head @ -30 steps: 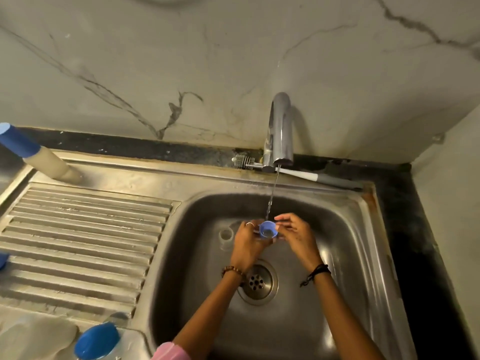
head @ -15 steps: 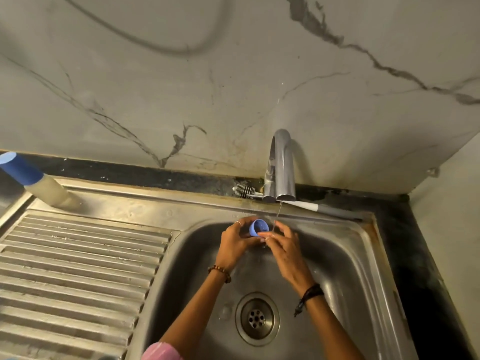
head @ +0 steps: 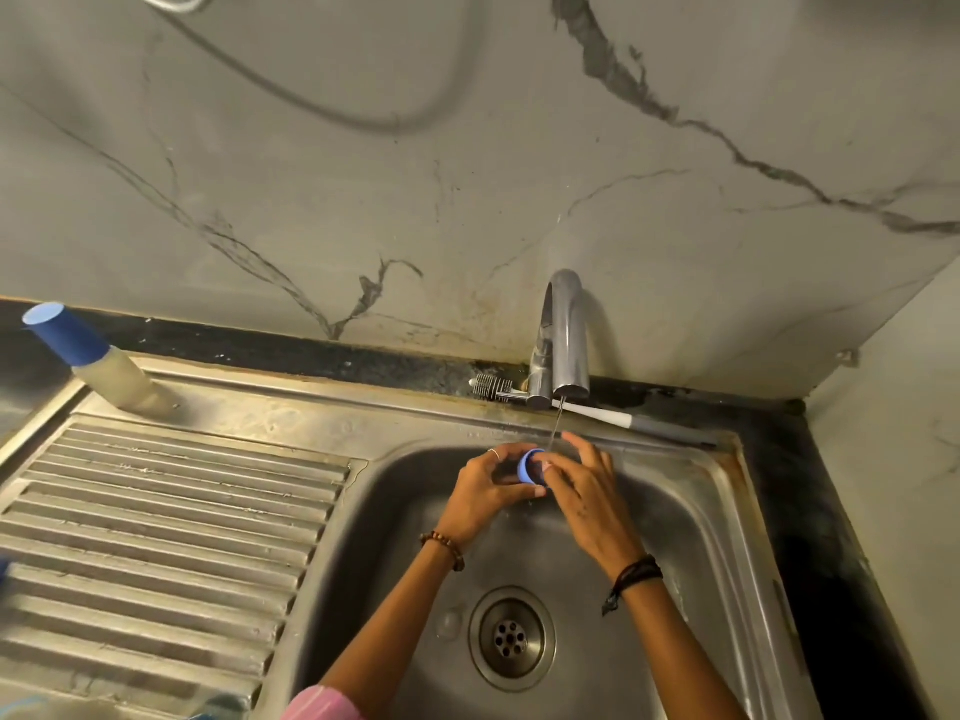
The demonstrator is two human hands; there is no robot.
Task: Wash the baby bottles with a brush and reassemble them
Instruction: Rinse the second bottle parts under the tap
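A small blue bottle ring (head: 530, 466) is held over the steel sink basin (head: 691, 517), just left of a thin stream of water from the tap (head: 563, 340). My left hand (head: 485, 496) grips the ring from the left. My right hand (head: 587, 491) meets it from the right, its fingers on the ring's far side. A bottle brush (head: 592, 410) lies on the ledge behind the tap. An assembled bottle with a blue cap (head: 85, 356) stands at the back left of the draining board.
The ribbed draining board (head: 156, 522) fills the left. The drain (head: 511, 639) sits low in the basin. A black counter strip (head: 852, 511) borders the sink on the right, and a marble wall rises behind. Blurred items show at the bottom left edge.
Both hands have lifted the blue ring from low in the basin up close to the tap's outlet. The view has tilted up, and the blue cap at the bottom left has left the frame.
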